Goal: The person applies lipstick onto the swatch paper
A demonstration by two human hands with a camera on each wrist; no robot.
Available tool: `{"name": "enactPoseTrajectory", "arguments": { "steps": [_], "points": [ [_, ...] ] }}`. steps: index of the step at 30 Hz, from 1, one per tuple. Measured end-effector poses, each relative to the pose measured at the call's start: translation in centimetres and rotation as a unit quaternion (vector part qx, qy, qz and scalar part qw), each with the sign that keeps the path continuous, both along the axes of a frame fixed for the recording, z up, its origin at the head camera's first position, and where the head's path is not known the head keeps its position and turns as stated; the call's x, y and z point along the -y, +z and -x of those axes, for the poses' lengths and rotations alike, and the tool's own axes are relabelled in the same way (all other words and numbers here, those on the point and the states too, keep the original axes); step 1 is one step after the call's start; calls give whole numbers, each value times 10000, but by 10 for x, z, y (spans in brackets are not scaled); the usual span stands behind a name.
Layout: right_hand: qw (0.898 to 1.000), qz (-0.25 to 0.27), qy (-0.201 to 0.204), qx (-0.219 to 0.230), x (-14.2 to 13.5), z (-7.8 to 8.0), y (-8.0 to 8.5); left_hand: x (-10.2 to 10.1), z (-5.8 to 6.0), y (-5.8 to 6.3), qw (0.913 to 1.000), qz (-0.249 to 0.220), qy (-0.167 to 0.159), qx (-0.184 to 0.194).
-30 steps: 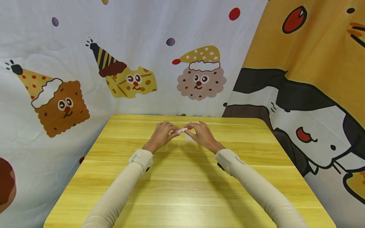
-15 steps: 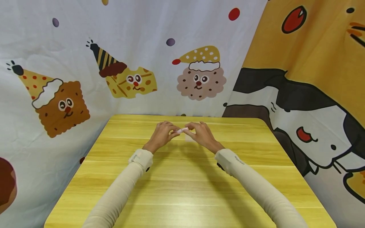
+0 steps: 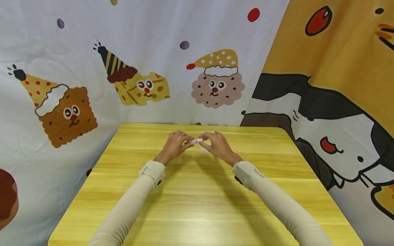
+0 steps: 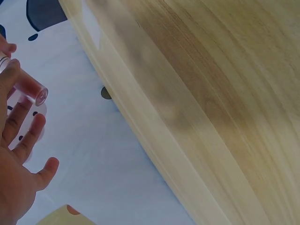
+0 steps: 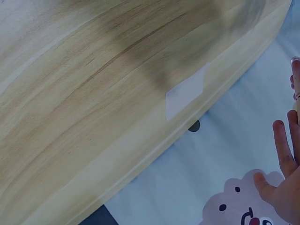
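A small lip gloss tube (image 3: 198, 140) is held level above the far part of the table, between both hands. My left hand (image 3: 176, 144) pinches its body end with thumb and fingertips. At the pale pink cap end, my right hand (image 3: 219, 145) pinches with thumb and index finger. In the left wrist view the clear body (image 4: 32, 88) shows pink inside and a rounded end, and the other left fingers are spread. The right wrist view catches only part of the right hand (image 5: 287, 183), its other fingers extended, with the tube at the frame's edge.
A flat white paper square (image 5: 185, 93) lies near the far edge of the wooden table (image 3: 197, 198). Behind the table hangs a white cloth (image 3: 147, 34) printed with cartoon snacks; a yellow one (image 3: 289, 51) hangs at the right.
My right fingertips have shifted slightly at the cap, so more of it shows now. The left hand and both arms stay almost still.
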State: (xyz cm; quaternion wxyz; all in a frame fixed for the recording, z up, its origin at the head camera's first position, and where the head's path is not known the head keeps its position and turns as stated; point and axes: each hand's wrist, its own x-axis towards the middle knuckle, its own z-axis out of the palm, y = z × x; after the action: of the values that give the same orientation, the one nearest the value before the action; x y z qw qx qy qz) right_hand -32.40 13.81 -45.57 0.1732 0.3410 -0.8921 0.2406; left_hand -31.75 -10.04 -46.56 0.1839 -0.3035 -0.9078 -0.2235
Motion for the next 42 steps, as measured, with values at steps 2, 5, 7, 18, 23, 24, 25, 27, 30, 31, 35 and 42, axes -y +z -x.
{"name": "enactPoseTrajectory", "arguments": {
  "steps": [2, 5, 7, 18, 23, 24, 25, 27, 30, 31, 35, 42],
  "points": [
    [10000, -37, -3, -34, 0, 0, 0, 0, 0, 0, 10000, -16, -15, -5],
    [9999, -75, -72, 35, 0, 0, 0, 0, -1, 0, 10000, -52, -42, -18],
    [9998, -61, -137, 142, 0, -1, 0, 0, -1, 0, 10000, -52, -52, -42],
    [9988, -30, -270, 418, 0, -2, 0, 1, 0, -1, 9999, 46, -92, 3],
    [9994, 29, -111, 315, 0, -2, -1, 1, 0, -1, 10000, 57, -49, 47],
    [9996, 34, -81, 271, 0, -2, -1, 1, 0, -1, 10000, 66, -32, 55],
    [9997, 42, -50, 228, 0, -2, -1, 1, 0, -1, 10000, 73, -15, 65],
    [9999, 15, -27, 141, 0, -2, -1, 1, 0, -1, 9999, 83, 3, 84],
    [9999, -45, -59, 88, 0, -2, -1, 0, 0, 0, 9999, 109, 16, 95],
    [9999, -43, -79, 112, 0, -2, -1, 0, 0, 0, 9999, 110, 18, 98],
    [9993, 30, -222, 297, -1, -3, -1, -1, -1, 0, 9999, 134, 24, 56],
    [9990, 27, -271, 351, -3, -3, 0, -2, -2, 2, 9999, 142, -36, 68]
  ]
}}
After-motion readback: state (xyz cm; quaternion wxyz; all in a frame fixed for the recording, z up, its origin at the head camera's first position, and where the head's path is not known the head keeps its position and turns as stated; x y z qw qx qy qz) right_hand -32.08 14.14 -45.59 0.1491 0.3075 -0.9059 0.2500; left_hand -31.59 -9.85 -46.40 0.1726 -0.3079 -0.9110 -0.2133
